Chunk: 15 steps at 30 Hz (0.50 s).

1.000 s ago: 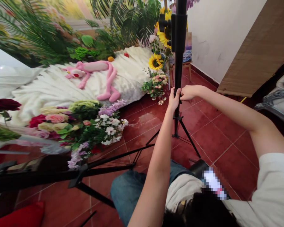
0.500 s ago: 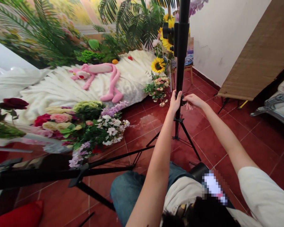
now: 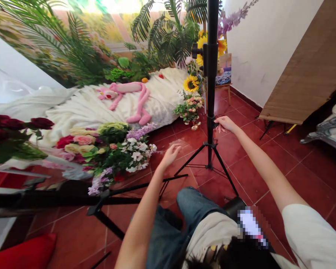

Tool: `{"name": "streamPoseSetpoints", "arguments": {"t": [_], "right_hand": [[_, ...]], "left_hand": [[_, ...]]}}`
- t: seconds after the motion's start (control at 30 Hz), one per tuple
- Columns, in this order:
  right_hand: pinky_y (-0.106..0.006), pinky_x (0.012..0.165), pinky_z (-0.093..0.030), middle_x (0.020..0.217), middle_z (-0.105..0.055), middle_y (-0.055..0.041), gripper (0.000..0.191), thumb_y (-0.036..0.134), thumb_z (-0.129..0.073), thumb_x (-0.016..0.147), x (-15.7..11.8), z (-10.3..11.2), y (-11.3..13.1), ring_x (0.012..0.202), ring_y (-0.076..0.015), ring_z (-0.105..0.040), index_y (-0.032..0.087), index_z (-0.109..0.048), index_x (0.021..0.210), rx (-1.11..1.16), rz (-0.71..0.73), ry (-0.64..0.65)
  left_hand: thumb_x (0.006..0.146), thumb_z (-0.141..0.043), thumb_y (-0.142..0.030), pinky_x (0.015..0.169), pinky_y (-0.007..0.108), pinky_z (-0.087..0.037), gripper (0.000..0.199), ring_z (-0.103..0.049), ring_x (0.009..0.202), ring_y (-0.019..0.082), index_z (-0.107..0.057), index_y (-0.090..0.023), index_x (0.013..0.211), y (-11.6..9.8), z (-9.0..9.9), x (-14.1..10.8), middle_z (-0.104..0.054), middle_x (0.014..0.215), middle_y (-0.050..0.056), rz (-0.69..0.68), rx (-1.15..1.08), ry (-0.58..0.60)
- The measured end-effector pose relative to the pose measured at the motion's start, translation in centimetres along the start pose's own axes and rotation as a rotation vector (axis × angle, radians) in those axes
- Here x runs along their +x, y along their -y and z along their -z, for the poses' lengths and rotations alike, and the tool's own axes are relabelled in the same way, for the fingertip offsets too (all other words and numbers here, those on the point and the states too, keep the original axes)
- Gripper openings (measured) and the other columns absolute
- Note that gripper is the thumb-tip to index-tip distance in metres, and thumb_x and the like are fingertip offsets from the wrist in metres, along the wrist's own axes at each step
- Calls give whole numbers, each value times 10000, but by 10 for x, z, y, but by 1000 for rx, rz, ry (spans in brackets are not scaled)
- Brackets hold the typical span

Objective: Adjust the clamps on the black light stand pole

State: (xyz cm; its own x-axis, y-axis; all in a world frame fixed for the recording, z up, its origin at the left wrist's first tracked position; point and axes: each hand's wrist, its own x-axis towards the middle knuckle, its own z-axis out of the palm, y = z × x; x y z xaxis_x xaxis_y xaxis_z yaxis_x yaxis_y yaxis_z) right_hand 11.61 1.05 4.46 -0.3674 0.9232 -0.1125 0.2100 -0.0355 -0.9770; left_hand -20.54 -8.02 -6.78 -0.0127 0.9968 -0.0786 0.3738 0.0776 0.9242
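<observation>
A black tripod stand (image 3: 212,93) rises upright in front of me, its legs spread on the floor. My right hand (image 3: 226,124) is closed at the stand's lower collar, thumb and fingers pinching a small knob there; the knob is mostly hidden by the fingertips. Off to the left of the pole, my left hand (image 3: 171,154) hangs in the air with its fingers loosely apart, holding nothing. Higher on the pole sits another collar with a black knob (image 3: 195,50).
A second black stand (image 3: 58,200) lies across the lower left. Beyond it are bouquets (image 3: 109,149) and a white-draped platform (image 3: 81,108) bearing a pink plush toy (image 3: 128,88). Sunflowers (image 3: 190,83) stand behind the pole. A brown panel (image 3: 294,71) leans at the right.
My left hand has let go of the pole and moved left and down, its fingers loosening. My right hand stays at the lower collar. The view has shifted slightly.
</observation>
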Motion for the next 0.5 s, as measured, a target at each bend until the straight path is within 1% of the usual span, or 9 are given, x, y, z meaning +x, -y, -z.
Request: {"name": "streamPoseSetpoints", "arguments": {"t": [0.07, 0.13, 0.2, 0.27, 0.33, 0.37, 0.43, 0.47, 0.5], "right_hand": [[-161, 259, -256, 373, -571, -22, 369, 380, -622, 839, 1, 1, -1, 227, -62, -374, 173, -535, 546, -8, 11, -9], [-172, 267, -263, 383, -580, -27, 346, 368, -612, 834, 2, 1, 0, 236, -69, -384, 174, -539, 557, -26, 15, -23], [-183, 282, -270, 394, -586, -32, 325, 351, -594, 830, 0, 0, 3, 252, -77, -397, 175, -539, 562, -56, 14, -53], [-196, 303, -275, 391, -569, -22, 331, 375, -594, 827, -4, -5, 4, 270, -82, -400, 185, -529, 564, -95, 29, -118], [-213, 337, -301, 388, -529, 7, 365, 454, -601, 830, -10, -14, 0, 301, -90, -407, 205, -514, 578, -131, 99, -234], [-222, 362, -325, 396, -505, 22, 388, 503, -597, 834, -13, -21, -5, 325, -97, -417, 218, -500, 589, -143, 154, -318], [-245, 424, -377, 427, -465, 39, 435, 589, -559, 852, -20, -41, -20, 382, -114, -440, 244, -453, 608, -149, 273, -539], [-259, 448, -391, 437, -448, 41, 458, 620, -540, 858, -23, -53, -29, 403, -125, -445, 257, -415, 609, -150, 305, -637], [-273, 467, -400, 441, -436, 40, 479, 646, -530, 858, -25, -66, -38, 417, -135, -445, 265, -385, 606, -155, 315, -691]], "left_hand": [[786, -659, -560, 874, 341, -544, 423, -681, 862, 190, -644, -178, 968, 27, 44, -30, -726, 921, 58, 102, -22, -64], [750, -684, -583, 807, 331, -554, 455, -685, 790, 180, -636, -176, 948, 51, 85, -61, -729, 883, 48, 202, -59, -201], [731, -696, -585, 740, 315, -553, 456, -678, 724, 169, -628, -176, 921, 71, 121, -91, -720, 820, 30, 295, -70, -366], [727, -700, -565, 714, 294, -543, 437, -673, 695, 161, -633, -177, 916, 87, 151, -119, -714, 786, 18, 348, -74, -453], [740, -687, -545, 718, 277, -536, 408, -673, 700, 157, -647, -176, 911, 95, 177, -145, -712, 781, 12, 360, -50, -500], [753, -674, -541, 725, 271, -534, 395, -673, 708, 156, -654, -175, 901, 95, 189, -156, -711, 782, 11, 355, -27, -528], [796, -625, -545, 733, 268, -534, 381, -673, 729, 160, -651, -172, 874, 90, 209, -177, -705, 784, 14, 351, 26, -624], [822, -593, -550, 731, 272, -536, 385, -672, 741, 167, -639, -170, 862, 86, 218, -185, -699, 783, 17, 356, 51, -688], [848, -560, -554, 732, 278, -539, 390, -669, 757, 175, -622, -169, 853, 80, 226, -193, -691, 782, 23, 361, 80, -752]]}}
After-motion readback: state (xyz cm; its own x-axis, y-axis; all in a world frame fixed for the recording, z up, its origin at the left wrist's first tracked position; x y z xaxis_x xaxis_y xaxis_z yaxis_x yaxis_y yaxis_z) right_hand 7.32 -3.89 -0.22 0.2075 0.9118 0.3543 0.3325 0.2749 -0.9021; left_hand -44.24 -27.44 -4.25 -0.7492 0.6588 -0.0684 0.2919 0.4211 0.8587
